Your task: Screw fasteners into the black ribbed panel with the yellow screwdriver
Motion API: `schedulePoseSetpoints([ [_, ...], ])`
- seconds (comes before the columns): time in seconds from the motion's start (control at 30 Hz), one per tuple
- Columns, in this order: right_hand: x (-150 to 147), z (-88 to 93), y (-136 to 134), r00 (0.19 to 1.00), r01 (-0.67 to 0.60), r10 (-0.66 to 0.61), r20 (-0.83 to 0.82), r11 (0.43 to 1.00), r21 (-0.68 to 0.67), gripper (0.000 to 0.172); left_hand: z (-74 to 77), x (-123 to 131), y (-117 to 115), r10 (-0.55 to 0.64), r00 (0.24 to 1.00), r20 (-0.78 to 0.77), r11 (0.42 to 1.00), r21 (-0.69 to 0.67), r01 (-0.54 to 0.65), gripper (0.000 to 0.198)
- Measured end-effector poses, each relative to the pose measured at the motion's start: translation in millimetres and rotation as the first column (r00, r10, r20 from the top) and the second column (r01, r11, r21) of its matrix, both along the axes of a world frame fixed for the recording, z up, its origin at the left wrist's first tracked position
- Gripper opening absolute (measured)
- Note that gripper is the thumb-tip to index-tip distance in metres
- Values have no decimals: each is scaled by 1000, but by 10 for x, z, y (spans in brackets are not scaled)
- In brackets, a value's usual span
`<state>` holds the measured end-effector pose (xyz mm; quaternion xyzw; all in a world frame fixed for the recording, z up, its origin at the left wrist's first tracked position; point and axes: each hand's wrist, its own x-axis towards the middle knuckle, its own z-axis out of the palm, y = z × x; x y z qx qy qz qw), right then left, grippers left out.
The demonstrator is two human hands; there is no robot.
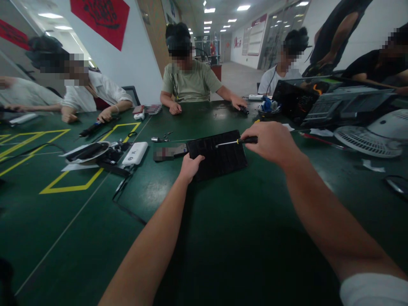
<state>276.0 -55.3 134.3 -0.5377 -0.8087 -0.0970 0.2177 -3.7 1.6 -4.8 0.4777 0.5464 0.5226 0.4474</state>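
Note:
A flat black panel (219, 155) lies on the green table (242, 238) in front of me. My left hand (190, 167) is closed on the panel's near left corner. My right hand (270, 141) is wrapped round the black handle of a screwdriver (236, 142). Its thin metal shaft points left, and the tip rests on the panel's top face.
A white power bank (135, 153), cables and dark parts sit to the left inside yellow tape lines. An opened black device (321, 100) and a white fan (372, 136) stand at the right. Several people sit around the far side with tools.

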Motion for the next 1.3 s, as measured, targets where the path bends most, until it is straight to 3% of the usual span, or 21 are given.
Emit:
schedulePoseSetpoints([
  [0.87,-60,-2,7,997,41,-39,66,999,-26,24,-6,7,27,11,1000,15,1000,6,-11,31],
  [1.3,-60,-174,-113,995,95,-90,49,990,-102,21,-9,9,20,25,999,20,1000,-3,-25,31],
])
